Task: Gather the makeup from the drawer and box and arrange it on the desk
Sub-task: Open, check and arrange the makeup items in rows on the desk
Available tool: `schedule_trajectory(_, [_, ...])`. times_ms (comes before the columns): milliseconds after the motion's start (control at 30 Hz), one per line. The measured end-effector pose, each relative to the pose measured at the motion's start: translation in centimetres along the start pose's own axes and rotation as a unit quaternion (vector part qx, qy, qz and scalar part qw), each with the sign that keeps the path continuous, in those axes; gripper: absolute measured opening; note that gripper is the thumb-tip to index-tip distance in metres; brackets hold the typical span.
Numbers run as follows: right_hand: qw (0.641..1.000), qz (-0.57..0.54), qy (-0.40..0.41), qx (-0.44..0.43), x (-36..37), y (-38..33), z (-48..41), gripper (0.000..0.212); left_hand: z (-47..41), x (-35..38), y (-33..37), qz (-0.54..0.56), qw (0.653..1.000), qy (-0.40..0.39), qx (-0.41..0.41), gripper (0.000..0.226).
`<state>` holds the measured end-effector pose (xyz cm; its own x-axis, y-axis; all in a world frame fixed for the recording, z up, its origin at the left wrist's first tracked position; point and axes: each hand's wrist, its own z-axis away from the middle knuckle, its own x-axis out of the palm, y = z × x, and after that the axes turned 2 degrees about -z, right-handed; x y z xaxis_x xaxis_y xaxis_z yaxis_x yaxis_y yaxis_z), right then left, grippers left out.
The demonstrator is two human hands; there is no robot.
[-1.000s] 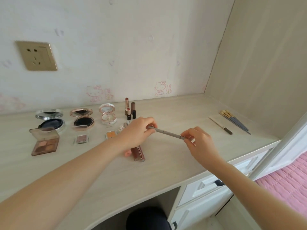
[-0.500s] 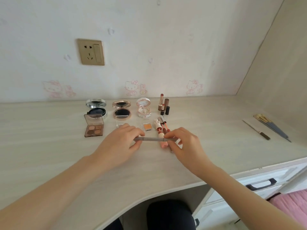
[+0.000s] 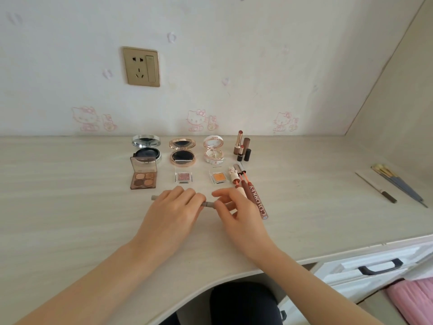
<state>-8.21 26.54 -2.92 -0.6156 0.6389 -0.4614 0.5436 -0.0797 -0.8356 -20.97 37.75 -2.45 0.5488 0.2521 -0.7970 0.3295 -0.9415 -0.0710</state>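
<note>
Lying crosswise between both hands, the grey pencil (image 3: 209, 204) sits low over the tabletop (image 3: 70, 195), just in front of the arranged rows. Whether it touches the surface yet cannot be told. The left hand (image 3: 172, 215) has its grip clamped over the pencil's left half, with only the tip poking out past the knuckles. The right hand (image 3: 237, 213) pinches the other end between thumb and fingers.

Being round, the pencil will probably roll once let go, towards the person and the curved front edge. A crooked release could also swing it out of line. The right hand is just beside the lip gloss tubes (image 3: 254, 198), which lie loose, so a careless withdrawal could knock them askew. The two small shadow pans (image 3: 184, 177) sit near the fingertips and would slide easily.

Bare room lies wide to the left of the eyeshadow palette (image 3: 143, 177). More lies between the glosses and the brushes (image 3: 398, 184) far right. Pulling both hands straight back looks safest.
</note>
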Motion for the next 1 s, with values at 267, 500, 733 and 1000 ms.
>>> schedule_trajectory(267, [0.998,0.024,-0.008,-0.050,0.4,0.0,0.2,0.022,0.3,0.4,-0.5,-0.023,0.999,0.018,0.027,0.019])
schedule_trajectory(500, [0.955,0.190,0.074,-0.214,0.9,0.2,0.9,0.019,0.0,0.2,-0.3,-0.055,0.998,0.044,-0.004,0.040])
schedule_trajectory(733, [0.919,0.250,0.142,-0.270,1.0,0.6,1.4,0.015,0.0,-0.3,-0.5,-0.058,0.998,0.020,-0.018,0.045])
schedule_trajectory(1000, [0.940,0.209,0.133,-0.234,0.6,0.3,1.6,0.014,0.6,-0.2,-0.3,-0.041,0.999,-0.029,-0.006,0.030])
